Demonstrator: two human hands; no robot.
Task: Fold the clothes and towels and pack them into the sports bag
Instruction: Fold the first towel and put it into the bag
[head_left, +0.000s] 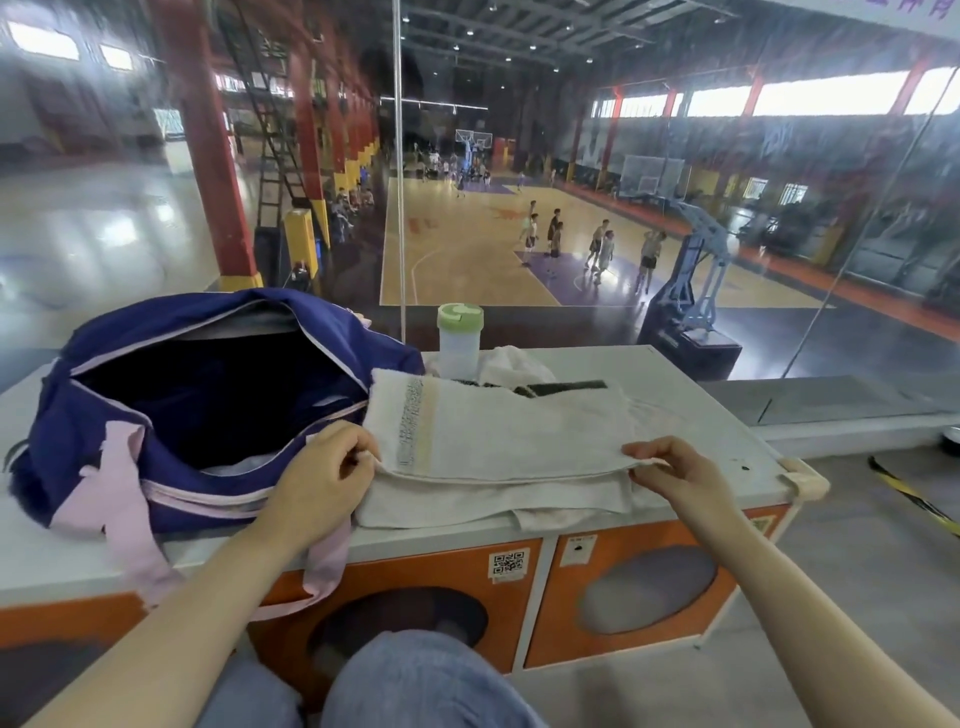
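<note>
A white towel (519, 431) with a grey and yellow stripe lies folded over on the white counter (691, 395). My left hand (322, 483) pinches its near left corner. My right hand (675, 473) pinches its near right corner. Under it lies another white cloth (498, 501), partly hanging over the counter's front edge. To the left stands the purple and pink sports bag (171, 415), unzipped and wide open, its dark inside showing something pale at the bottom. Behind the towel sits more crumpled white cloth (514, 364) with a dark band.
A clear bottle with a green lid (460, 340) stands behind the towel, next to the bag. A glass wall rises just past the counter. Orange cabinet fronts (623, 597) are below, and my knees (415, 680) are close to them. The bag's pink straps (135, 545) hang over the front edge.
</note>
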